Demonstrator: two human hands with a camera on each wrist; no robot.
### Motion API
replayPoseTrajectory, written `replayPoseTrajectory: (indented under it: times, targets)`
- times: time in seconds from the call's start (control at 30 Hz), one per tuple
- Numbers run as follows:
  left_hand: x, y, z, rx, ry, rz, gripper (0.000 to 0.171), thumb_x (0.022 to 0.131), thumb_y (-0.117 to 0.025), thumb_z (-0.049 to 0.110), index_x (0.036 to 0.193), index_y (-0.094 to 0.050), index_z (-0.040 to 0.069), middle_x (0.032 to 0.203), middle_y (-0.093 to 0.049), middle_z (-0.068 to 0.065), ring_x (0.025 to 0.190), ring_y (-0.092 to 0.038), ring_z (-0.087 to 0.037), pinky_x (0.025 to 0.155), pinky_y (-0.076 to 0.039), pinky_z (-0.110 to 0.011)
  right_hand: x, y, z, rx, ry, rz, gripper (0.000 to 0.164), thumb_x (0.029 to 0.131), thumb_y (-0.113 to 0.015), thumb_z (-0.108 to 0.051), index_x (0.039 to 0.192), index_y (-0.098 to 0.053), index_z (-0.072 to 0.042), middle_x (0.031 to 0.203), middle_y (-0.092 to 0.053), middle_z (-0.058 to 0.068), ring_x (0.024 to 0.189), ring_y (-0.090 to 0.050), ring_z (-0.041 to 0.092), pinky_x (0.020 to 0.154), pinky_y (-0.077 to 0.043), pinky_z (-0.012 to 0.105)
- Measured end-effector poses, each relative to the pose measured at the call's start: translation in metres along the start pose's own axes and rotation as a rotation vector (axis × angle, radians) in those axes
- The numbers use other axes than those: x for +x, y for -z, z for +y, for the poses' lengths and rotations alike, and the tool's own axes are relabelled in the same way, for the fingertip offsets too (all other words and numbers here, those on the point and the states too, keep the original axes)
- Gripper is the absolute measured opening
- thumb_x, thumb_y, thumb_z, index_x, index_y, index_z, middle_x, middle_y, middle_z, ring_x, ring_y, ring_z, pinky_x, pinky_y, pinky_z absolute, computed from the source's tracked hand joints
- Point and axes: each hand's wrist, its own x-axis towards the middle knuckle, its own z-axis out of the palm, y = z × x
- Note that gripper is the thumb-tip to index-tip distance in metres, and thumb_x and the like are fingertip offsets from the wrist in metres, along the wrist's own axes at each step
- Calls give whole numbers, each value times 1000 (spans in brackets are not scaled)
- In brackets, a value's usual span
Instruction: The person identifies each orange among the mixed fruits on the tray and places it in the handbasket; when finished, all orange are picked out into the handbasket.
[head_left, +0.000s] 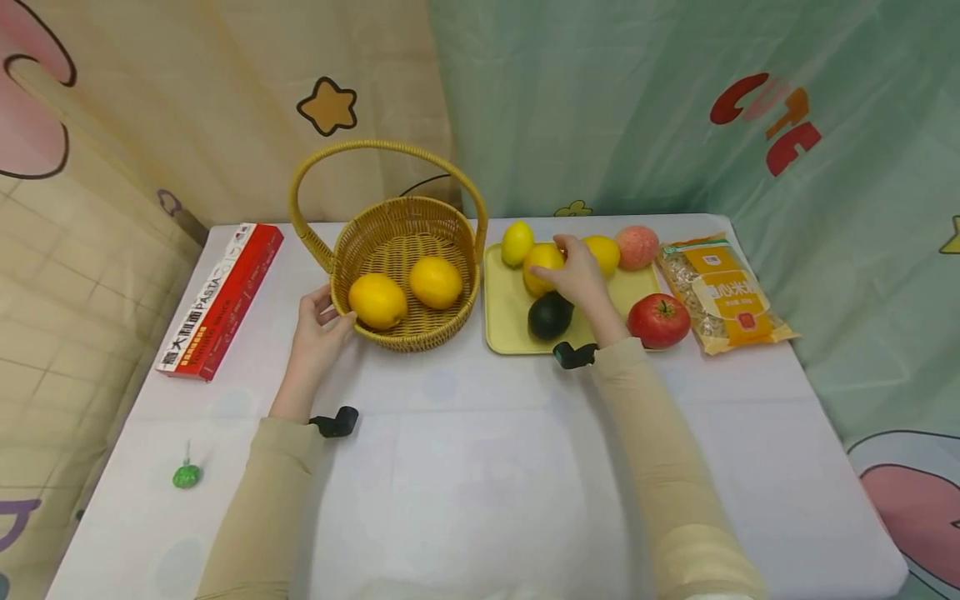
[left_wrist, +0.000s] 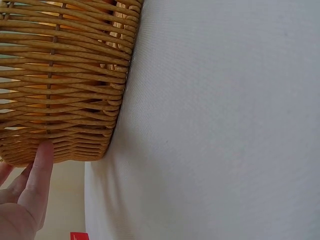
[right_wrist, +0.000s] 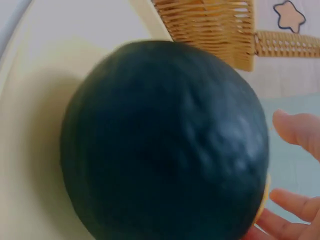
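Right fingers (head_left: 572, 247) at yellow fruit (head_left: 538, 258), tray (head_left: 504, 312) beneath

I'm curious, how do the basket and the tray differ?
The basket is deep and woven; the tray is shallow and smooth. The basket has a tall arched handle; none shows on the tray. The basket holds two yellow fruits; the tray holds several, including a dark fruit. Both rest on the white table.

Beige sleeves (head_left: 667, 450), seemingly black wrist cameras (head_left: 341, 422)
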Motion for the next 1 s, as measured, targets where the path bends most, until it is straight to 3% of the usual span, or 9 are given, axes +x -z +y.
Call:
replayPoseTrajectory:
  times: [0.17,0.5,0.8,1.0]
  targets:
    - [-1,0,0,-5,-2,-2,72,99,-56,26,156,-13,13,160,-26,-14,141,-36,-31,113,-42,-47,2,-6,-2,-66,-7,-22,80,88,-73,-33,150,-33,-1,153,-36,20,139,-35,34,121,-28,47]
    - [1,0,-2,-2,-5,3,72,99,-56,26,156,-14,13,160,-27,-14,141,-37,-30,113,-43,-46,6,-11,0,-119,-8,-21,77,86,-75,-33,146,-40,0,147,-39,21,132,-40,36,118,-33,48]
    - [0,0,0,-8,-10,-1,71,99,-56,24,156,-14,12,160,-27,-14,141,-37,-31,113,-42,-46,6,-16,-3,-99,-63,-94,85,84,-76,-34,150,-32,-4,154,-36,19,136,-38,35,118,-32,51]
    - [0,0,-1,-11,-6,6,71,99,-56,23,156,-14,12,160,-27,-14,141,-37,-31,113,-42,-46,7,-18,-1,-95,-61,-83,88,82,-77,-35,150,-31,-4,153,-37,19,136,-38,35,118,-33,50]
